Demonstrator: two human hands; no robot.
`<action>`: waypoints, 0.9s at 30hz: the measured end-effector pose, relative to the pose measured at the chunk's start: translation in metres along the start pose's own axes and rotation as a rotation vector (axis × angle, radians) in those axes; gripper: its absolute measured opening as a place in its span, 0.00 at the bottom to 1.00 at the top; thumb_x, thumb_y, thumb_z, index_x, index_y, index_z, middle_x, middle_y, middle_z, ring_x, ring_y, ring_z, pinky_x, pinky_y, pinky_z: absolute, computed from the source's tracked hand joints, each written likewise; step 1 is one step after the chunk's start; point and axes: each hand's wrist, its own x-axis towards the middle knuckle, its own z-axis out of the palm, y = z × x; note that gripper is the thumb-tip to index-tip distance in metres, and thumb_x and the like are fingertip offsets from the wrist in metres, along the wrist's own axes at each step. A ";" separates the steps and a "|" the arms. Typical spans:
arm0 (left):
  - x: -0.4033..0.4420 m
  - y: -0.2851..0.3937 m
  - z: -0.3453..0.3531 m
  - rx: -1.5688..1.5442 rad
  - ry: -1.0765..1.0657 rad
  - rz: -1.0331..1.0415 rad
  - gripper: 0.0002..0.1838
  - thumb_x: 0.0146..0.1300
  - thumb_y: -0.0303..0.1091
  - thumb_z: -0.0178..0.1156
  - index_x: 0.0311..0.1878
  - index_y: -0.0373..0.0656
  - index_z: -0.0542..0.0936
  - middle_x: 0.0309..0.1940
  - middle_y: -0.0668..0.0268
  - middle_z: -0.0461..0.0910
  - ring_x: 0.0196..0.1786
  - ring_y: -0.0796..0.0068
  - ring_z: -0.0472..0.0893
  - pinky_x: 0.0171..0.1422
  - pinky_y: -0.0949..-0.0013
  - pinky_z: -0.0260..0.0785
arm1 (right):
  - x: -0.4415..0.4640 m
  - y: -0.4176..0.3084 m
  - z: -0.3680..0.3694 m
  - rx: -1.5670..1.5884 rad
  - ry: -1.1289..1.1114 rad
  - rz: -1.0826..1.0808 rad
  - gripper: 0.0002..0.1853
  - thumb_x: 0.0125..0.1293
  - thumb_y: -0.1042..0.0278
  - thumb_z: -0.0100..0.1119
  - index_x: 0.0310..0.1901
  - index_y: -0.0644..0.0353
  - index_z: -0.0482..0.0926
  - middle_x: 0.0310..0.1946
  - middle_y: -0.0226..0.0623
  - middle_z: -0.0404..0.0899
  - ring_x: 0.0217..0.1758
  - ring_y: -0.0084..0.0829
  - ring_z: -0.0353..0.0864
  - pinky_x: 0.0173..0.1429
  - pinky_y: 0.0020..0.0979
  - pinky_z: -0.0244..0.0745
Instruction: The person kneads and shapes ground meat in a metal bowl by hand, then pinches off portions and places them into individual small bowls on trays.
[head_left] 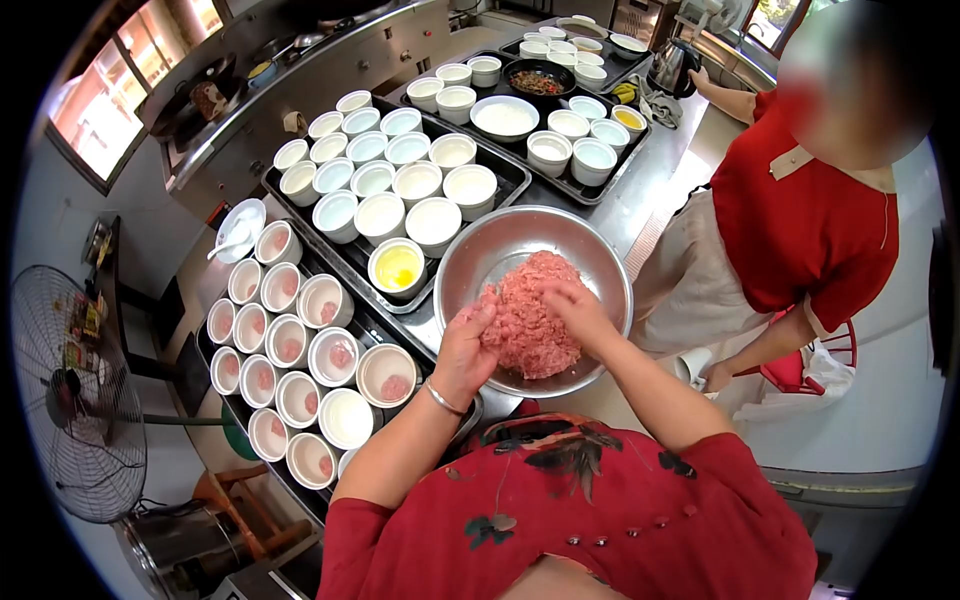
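A large steel bowl holds a mound of pink minced meat. My left hand, with a silver bangle at the wrist, is at the bowl's left side, its fingers curled round some of the minced meat. From the right, my right hand reaches into the bowl, its fingers closed into the top of the mound; the fingertips are partly hidden. Left of the bowl, white ramekins stand on a dark tray, most with a small lump of meat inside. One ramekin beside the bowl contains raw egg.
Dark trays of white ramekins cover the steel counter ahead. A pan of chopped seasoning sits among them. A white plate with a spoon is at left. A co-worker in red stands right, one hand near a kettle. A fan stands far left.
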 end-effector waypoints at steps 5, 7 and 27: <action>-0.008 0.008 0.063 0.979 -0.264 0.233 0.24 0.60 0.38 0.50 0.57 0.35 0.62 0.58 0.59 0.60 0.61 0.72 0.57 0.63 0.69 0.48 | 0.007 -0.043 0.004 1.643 -0.061 1.030 0.16 0.63 0.52 0.40 0.40 0.53 0.72 0.34 0.31 0.75 0.36 0.27 0.76 0.36 0.30 0.72; -0.012 0.015 0.085 0.740 -0.091 0.211 0.24 0.61 0.42 0.48 0.57 0.36 0.63 0.57 0.60 0.61 0.61 0.72 0.56 0.63 0.68 0.49 | 0.001 -0.025 0.009 1.663 -0.175 1.020 0.16 0.63 0.52 0.41 0.38 0.55 0.72 0.32 0.31 0.75 0.33 0.27 0.75 0.32 0.30 0.72; -0.001 0.006 0.080 0.454 0.099 0.235 0.22 0.63 0.45 0.42 0.54 0.40 0.66 0.51 0.59 0.65 0.53 0.70 0.67 0.57 0.68 0.58 | 0.022 -0.044 -0.002 1.544 -0.080 0.939 0.12 0.63 0.57 0.44 0.33 0.55 0.73 0.25 0.31 0.75 0.28 0.25 0.74 0.35 0.30 0.70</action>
